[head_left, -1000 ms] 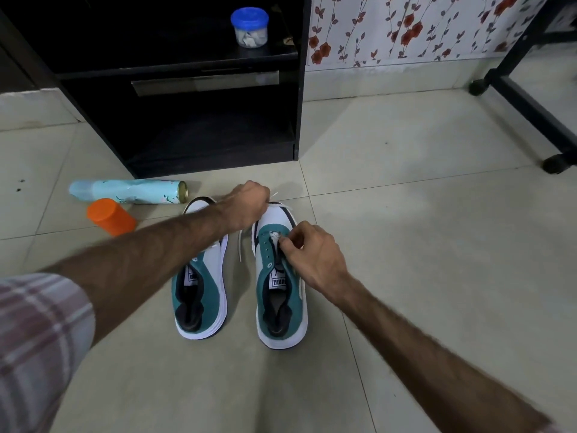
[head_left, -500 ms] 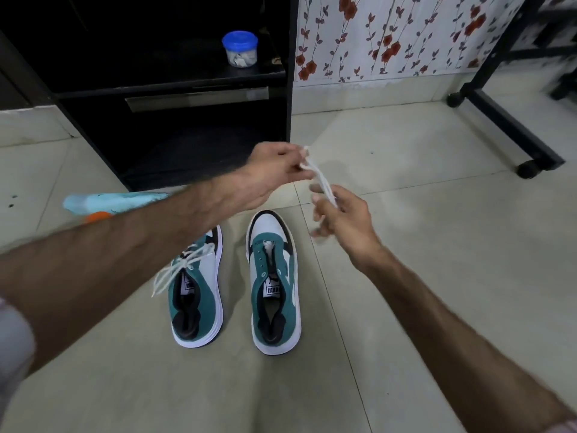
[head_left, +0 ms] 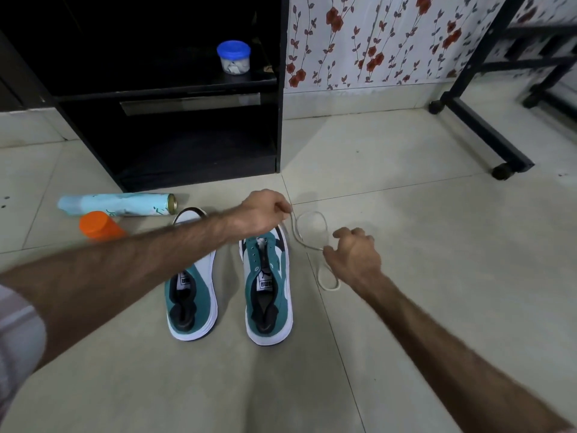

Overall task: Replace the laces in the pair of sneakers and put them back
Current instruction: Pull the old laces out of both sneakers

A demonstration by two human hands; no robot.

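While both hands work over the floor: the scene runs from cabinet to lace
Cabinet: a black shelf unit (head_left: 199, 145) stands against the wall beyond the shoes, its lower shelf bare where it shows.
Floor: pale tiles (head_left: 406, 307) carry everything else in view.
Left sneaker: the teal-and-white shoe (head_left: 192, 295) sits toe-away, partly under the left forearm; whether it carries a lace cannot be told.
Right sneaker: its mate (head_left: 269, 292) stands just beside it, eyelets showing no lace.
Spray can: a pale blue can (head_left: 117, 204) lies on its side left of the shoes, an orange cap (head_left: 98, 225) near it.
Jar: a blue-lidded tub (head_left: 233, 57) rests on the cabinet's upper shelf.
Left hand: the left hand (head_left: 262, 210) hovers above the right sneaker's toe, fingers curled and pinching one end of the lace.
Right hand: the right hand (head_left: 354, 254) is right of that shoe, fingers curled round the lace lower down.
Lace: a thin white lace (head_left: 307, 228) loops between the hands, its tail lying on the tiles under the right hand.
Step in hand: likely the old lace, freed from the right sneaker, being laid aside.
Next move: probably letting go of it clear of the shoes, then fetching a fresh lace; none is visible.
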